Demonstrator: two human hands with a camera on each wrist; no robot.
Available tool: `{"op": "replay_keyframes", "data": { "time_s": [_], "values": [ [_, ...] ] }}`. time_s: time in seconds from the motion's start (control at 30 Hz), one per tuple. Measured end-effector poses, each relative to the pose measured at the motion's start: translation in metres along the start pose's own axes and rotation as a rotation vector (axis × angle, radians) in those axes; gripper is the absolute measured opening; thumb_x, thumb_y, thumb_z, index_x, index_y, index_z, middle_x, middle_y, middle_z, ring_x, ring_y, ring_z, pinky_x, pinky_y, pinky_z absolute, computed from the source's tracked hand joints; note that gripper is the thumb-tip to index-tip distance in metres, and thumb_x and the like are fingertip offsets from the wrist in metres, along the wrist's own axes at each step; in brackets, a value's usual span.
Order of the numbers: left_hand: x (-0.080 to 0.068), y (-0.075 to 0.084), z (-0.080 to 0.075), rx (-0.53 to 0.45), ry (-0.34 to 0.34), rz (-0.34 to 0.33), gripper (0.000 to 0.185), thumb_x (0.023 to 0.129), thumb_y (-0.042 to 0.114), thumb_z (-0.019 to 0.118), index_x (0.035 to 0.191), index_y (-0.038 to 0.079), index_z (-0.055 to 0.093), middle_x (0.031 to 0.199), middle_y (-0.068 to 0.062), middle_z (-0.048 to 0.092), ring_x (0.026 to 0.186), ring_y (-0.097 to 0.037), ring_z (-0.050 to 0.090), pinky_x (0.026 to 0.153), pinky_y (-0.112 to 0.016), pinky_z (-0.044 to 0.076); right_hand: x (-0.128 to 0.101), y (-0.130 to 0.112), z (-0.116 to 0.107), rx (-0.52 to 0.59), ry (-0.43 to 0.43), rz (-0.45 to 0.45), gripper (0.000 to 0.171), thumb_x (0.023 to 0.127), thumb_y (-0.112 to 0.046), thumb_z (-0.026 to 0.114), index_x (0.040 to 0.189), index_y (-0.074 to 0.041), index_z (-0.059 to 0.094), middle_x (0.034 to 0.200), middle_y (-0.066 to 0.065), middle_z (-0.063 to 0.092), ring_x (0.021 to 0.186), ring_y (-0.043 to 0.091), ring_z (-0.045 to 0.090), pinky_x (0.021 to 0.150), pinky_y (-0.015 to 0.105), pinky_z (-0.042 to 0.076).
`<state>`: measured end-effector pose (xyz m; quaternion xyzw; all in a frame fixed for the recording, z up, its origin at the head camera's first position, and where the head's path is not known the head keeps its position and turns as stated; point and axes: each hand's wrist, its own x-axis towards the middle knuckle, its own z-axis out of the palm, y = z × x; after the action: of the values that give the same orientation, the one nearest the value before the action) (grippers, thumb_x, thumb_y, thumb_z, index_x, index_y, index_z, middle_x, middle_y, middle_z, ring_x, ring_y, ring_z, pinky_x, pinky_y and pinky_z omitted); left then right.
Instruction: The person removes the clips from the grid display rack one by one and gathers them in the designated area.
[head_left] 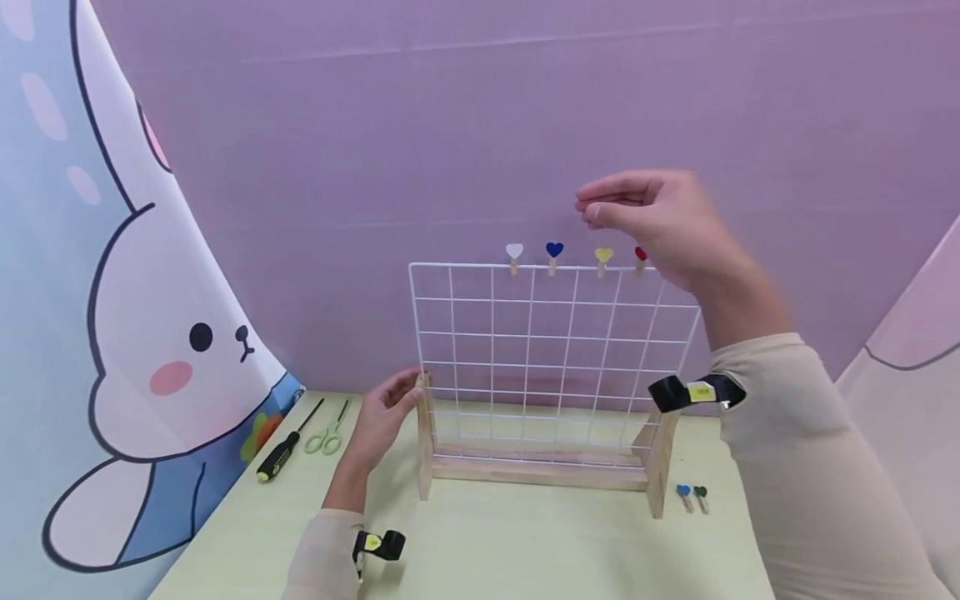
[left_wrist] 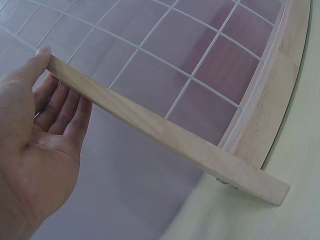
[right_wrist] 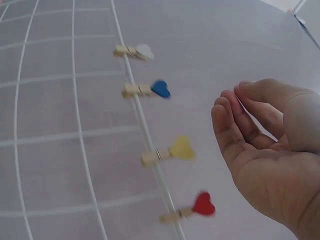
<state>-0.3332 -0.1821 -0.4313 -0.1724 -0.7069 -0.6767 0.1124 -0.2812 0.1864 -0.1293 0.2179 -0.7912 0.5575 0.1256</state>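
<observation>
A white wire grid panel point(head_left: 465, 265) stands upright in a wooden stand. My left hand point(head_left: 382, 421) holds the top of the stand's left wooden post point(left_wrist: 165, 136), thumb on one side and fingers on the other. Along the grid's top wire sit heart clothespins: white point(right_wrist: 145, 51), dark blue point(right_wrist: 160, 88), yellow point(right_wrist: 182, 148) and red point(right_wrist: 204, 203). Above and to the right of these, my right hand point(head_left: 663, 221) hovers with loosely bent fingers and holds nothing. In the head view it partly covers the red clothespin.
On the table to the right of the stand lie a blue heart clothespin point(head_left: 684, 492) and a green one point(head_left: 701, 493). A screwdriver point(head_left: 281, 454) and light green scissors point(head_left: 324, 440) lie at the left. A purple cloth point(head_left: 337, 150) hangs behind the table.
</observation>
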Motion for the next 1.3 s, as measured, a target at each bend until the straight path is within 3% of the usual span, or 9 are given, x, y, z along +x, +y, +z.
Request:
{"op": "replay_keyframes", "data": {
  "time_s": [0.07, 0.17, 0.27, 0.57, 0.87, 1.1, 1.3],
  "values": [
    [0.0, 0.0, 0.0, -0.005, 0.001, -0.002, 0.043, 0.101, 0.018, 0.068, 0.14, 0.0, 0.059, 0.133, -0.012, 0.07, 0.114, 0.0, 0.066, 0.098, -0.015, 0.054, 0.004, 0.0, 0.008, 0.018, -0.018, -0.006, 0.027, 0.096, -0.014, 0.074, 0.121, -0.005, 0.075, 0.104, -0.007, 0.079, 0.099, 0.012, 0.073, 0.067, 0.017, 0.054],
    [0.001, -0.001, 0.001, -0.009, -0.004, -0.001, 0.043, 0.101, 0.018, 0.067, 0.14, 0.001, 0.059, 0.133, -0.011, 0.07, 0.114, -0.001, 0.066, 0.098, -0.016, 0.054, 0.012, 0.001, 0.019, 0.045, -0.032, -0.015, 0.027, 0.096, -0.01, 0.073, 0.122, -0.001, 0.073, 0.101, -0.007, 0.079, 0.096, 0.013, 0.073, 0.093, 0.017, 0.055],
    [0.001, -0.001, 0.002, -0.013, -0.016, 0.002, 0.044, 0.102, 0.018, 0.067, 0.141, 0.001, 0.058, 0.137, -0.016, 0.067, 0.116, -0.002, 0.066, 0.099, -0.016, 0.054, 0.018, 0.003, 0.028, 0.046, -0.035, -0.008, 0.028, 0.096, -0.01, 0.072, 0.122, -0.001, 0.073, 0.101, -0.006, 0.079, 0.096, 0.013, 0.073, 0.095, 0.018, 0.054],
    [0.001, 0.002, 0.009, -0.026, -0.013, 0.016, 0.042, 0.102, 0.015, 0.066, 0.14, -0.002, 0.059, 0.14, -0.027, 0.062, 0.114, 0.0, 0.066, 0.099, -0.016, 0.054, 0.031, 0.01, 0.047, 0.128, -0.052, -0.013, 0.026, 0.095, -0.006, 0.07, 0.119, 0.004, 0.071, 0.097, -0.005, 0.078, 0.095, 0.012, 0.071, 0.093, 0.022, 0.057],
    [0.002, 0.004, 0.011, -0.022, -0.026, 0.018, 0.043, 0.102, 0.015, 0.066, 0.14, -0.002, 0.058, 0.14, -0.027, 0.062, 0.114, 0.0, 0.066, 0.1, -0.016, 0.053, 0.031, 0.013, 0.049, 0.072, -0.044, 0.007, 0.024, 0.097, -0.009, 0.07, 0.119, 0.0, 0.073, 0.097, -0.008, 0.077, 0.102, 0.015, 0.07, 0.088, 0.02, 0.055],
    [0.001, 0.001, 0.008, -0.025, -0.019, 0.013, 0.043, 0.101, 0.016, 0.067, 0.14, -0.001, 0.059, 0.138, -0.023, 0.065, 0.115, -0.001, 0.067, 0.1, -0.017, 0.054, 0.032, 0.017, 0.056, -0.023, -0.073, 0.049, 0.026, 0.099, -0.014, 0.068, 0.123, -0.006, 0.073, 0.113, 0.001, 0.076, 0.111, 0.018, 0.066, 0.089, 0.022, 0.053],
    [-0.001, 0.001, 0.006, -0.019, -0.019, 0.015, 0.043, 0.101, 0.017, 0.068, 0.139, 0.0, 0.059, 0.137, -0.02, 0.066, 0.115, -0.001, 0.067, 0.1, -0.017, 0.054, 0.033, 0.021, 0.062, -0.056, -0.1, 0.078, 0.028, 0.099, -0.012, 0.068, 0.125, -0.004, 0.072, 0.111, 0.004, 0.076, 0.102, 0.02, 0.066, 0.072, 0.025, 0.052]
  ]
}}
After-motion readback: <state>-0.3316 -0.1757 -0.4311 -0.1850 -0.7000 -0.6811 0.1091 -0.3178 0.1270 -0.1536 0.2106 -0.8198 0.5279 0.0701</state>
